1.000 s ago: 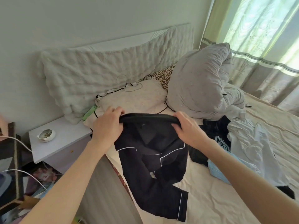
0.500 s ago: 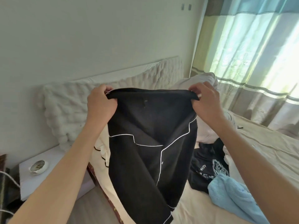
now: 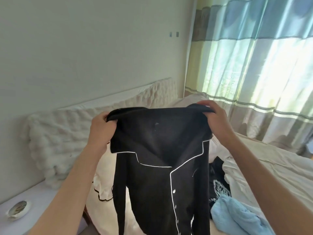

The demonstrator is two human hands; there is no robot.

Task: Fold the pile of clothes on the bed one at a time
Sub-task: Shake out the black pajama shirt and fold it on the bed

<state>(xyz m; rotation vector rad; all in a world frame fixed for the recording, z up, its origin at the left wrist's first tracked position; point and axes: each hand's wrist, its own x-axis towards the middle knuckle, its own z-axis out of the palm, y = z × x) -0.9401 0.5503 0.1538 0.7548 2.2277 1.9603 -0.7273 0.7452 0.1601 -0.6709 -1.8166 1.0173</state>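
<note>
In the head view, the left hand and right hand are each gripping 1 shoulder of a black pajama shirt with white piping, which is hanging upright in the air above the bed; a light blue garment is lying beside it

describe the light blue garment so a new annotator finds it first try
Start at the bed under the striped curtain, then drop to its near right corner, just right of the black shirt that the hands hold up. The light blue garment lies crumpled there, the only pale fuzzy blue piece, beside a black printed top.
</note>
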